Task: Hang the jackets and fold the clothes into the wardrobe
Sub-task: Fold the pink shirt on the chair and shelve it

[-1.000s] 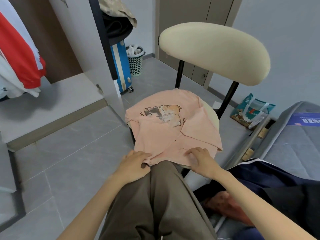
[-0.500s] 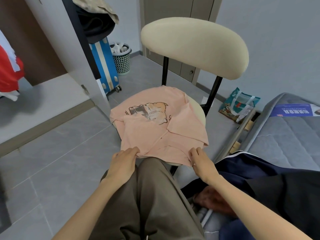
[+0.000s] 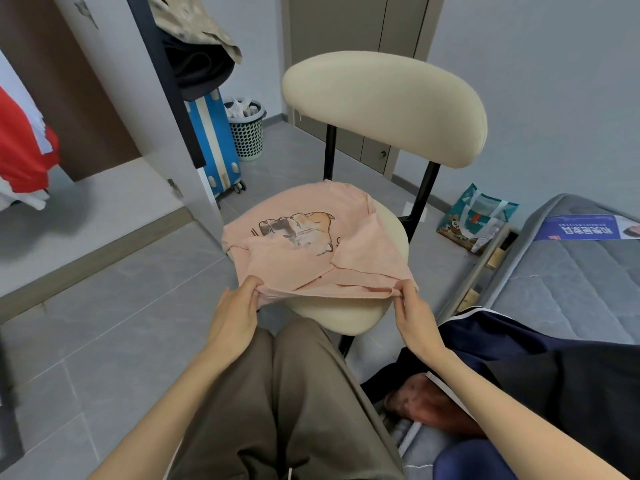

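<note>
Grey-tiled bedroom floor (image 3: 104,306), with a cream chair (image 3: 381,105) facing the seated person. A pink T-shirt (image 3: 311,265), sleeves folded inward and cartoon print upward, lies on the chair seat, its near hem raised off the seat's front edge. The left hand (image 3: 235,313) pinches the hem's left corner and the right hand (image 3: 412,313) its right corner, each with thumb and fingers closed on the fabric. The open wardrobe (image 3: 104,202) at left holds a red garment (image 3: 24,150). A navy jacket (image 3: 519,358) lies on the bed (image 3: 571,289) at right.

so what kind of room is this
Probably a bedroom: a grey mattress lies at the right, a wardrobe with a red garment hanging inside stands open at the left, and the left hand and right hand pinch a pink t-shirt spread on a chair.
</note>
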Demonstrator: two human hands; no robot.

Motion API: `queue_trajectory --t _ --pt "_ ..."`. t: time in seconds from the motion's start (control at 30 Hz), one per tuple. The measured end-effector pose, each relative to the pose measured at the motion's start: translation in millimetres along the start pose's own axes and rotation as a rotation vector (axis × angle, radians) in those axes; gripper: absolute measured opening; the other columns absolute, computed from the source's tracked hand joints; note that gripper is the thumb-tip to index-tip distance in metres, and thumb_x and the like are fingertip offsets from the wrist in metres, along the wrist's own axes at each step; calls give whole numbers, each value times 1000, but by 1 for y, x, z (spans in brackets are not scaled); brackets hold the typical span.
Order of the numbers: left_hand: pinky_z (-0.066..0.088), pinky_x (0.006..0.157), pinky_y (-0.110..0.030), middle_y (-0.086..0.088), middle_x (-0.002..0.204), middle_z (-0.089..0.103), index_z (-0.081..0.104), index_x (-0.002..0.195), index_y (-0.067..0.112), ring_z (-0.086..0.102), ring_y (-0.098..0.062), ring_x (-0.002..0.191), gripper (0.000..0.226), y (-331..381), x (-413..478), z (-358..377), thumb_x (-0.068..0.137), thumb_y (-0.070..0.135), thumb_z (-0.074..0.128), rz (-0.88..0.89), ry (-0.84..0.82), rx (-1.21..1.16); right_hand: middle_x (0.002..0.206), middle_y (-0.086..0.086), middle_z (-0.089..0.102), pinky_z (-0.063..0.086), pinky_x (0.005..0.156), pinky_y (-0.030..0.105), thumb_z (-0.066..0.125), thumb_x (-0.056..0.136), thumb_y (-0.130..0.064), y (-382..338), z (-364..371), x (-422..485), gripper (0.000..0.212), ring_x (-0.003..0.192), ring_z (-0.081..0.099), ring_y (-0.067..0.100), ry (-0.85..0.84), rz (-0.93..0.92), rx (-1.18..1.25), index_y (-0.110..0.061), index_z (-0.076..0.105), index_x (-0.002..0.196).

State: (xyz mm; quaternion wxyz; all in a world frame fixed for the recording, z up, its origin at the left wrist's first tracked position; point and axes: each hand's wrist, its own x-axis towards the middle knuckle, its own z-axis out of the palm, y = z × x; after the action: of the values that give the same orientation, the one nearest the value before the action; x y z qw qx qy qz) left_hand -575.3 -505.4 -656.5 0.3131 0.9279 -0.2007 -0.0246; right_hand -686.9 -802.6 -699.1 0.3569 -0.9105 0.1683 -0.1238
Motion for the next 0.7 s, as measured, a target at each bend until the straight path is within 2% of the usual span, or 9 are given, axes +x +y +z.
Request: queue_trajectory --t 0.03,0.1,0.17,0.23,0.33,0.43,0.53,0.6,0.7 --pt "39 70 -40 -11 81 58 50 112 14 50 -33 80 20 0 0 -2 103 14 32 1 9 1 79 -8 52 36 55 21 37 103 -18 -4 -4 0 10 64 50 11 12 -3 21 -21 38 94" --pt "40 67 -40 -10 79 56 49 114 15 52 -33 75 21 0 0 -7 103 15 32 -5 20 21 79 -11 56 42 59 27 37 104 -19 -12 -11 -1 8 66 53 10 2 -25 33 -19 39 96" --pt "40 65 -40 -10 76 54 49 114 17 52 -34 73 20 -3 0 -12 102 16 33 0 21 68 77 0 58 44 59 38 37 103 -18 -18 -14 -1 6 65 54 22 -41 -48 0 -18 39 98" --pt "38 63 -39 -7 74 52 48 114 20 51 -34 72 20 -6 -2 -18 101 16 34 12 21 118 79 10 58 42 57 43 37 102 -15 -24 -16 -1 3 65 53 30 -98 -57 -38 -16 38 100" --pt "33 58 -35 -3 72 49 45 111 27 49 -32 68 18 -13 -4 -25 100 18 34 37 11 196 73 8 53 36 56 40 37 102 -15 -29 -17 0 2 64 50 32 -189 -65 -83 -14 36 101" --pt "31 57 -34 -3 74 51 45 112 26 50 -30 68 19 -17 1 -30 101 20 31 14 10 212 77 5 53 38 62 40 37 102 -17 -34 -17 7 4 71 50 30 -262 -64 -134 -13 37 105" --pt "32 59 -34 -10 80 61 48 114 22 55 -31 73 20 -20 14 -31 103 22 31 -4 36 199 87 4 57 39 63 37 40 102 -21 -42 -20 25 12 79 53 28 -213 -61 -153 -12 45 110" --pt "33 60 -34 -13 87 65 49 116 20 57 -34 76 22 -20 27 -32 103 21 31 -25 57 206 96 8 60 44 71 40 43 101 -23 -49 -23 44 19 88 55 29 -162 -71 -188 -11 51 114" --pt "43 69 -38 -17 100 67 51 117 18 60 -38 89 25 -23 56 -35 103 21 30 -99 72 193 99 10 65 41 78 40 47 100 -25 -62 -21 81 21 94 53 31 -71 -125 -275 -12 58 112"
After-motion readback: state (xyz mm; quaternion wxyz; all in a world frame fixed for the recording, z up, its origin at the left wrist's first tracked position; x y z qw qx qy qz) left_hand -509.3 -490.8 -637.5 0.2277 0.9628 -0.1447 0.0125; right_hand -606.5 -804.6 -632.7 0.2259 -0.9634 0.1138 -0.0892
